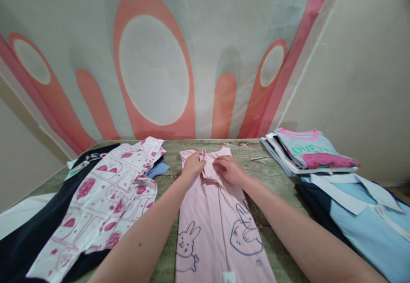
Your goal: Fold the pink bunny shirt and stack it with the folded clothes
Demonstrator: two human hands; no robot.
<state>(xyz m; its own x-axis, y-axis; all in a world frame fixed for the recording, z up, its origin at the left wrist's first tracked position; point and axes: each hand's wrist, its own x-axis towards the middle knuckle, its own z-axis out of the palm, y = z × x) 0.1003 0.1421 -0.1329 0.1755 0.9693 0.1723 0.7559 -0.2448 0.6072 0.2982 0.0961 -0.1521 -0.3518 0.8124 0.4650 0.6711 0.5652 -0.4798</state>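
Note:
A pink garment (211,227) with dark rabbit drawings lies lengthwise on the table in front of me. My left hand (193,164) pinches the fabric near its far neckline, fingers closed on a fold. Beside it, my right hand (229,169) grips the same bunched fold of pink cloth, fingers curled over it. Both forearms reach out over the garment's lower part.
A white garment with pink prints (105,197) lies on dark clothes (22,240) at the left. At the back right sits a folded stack topped by a grey shirt (307,150). A light blue collared garment (361,214) lies near right. The wooden table (272,167) ends at the wall.

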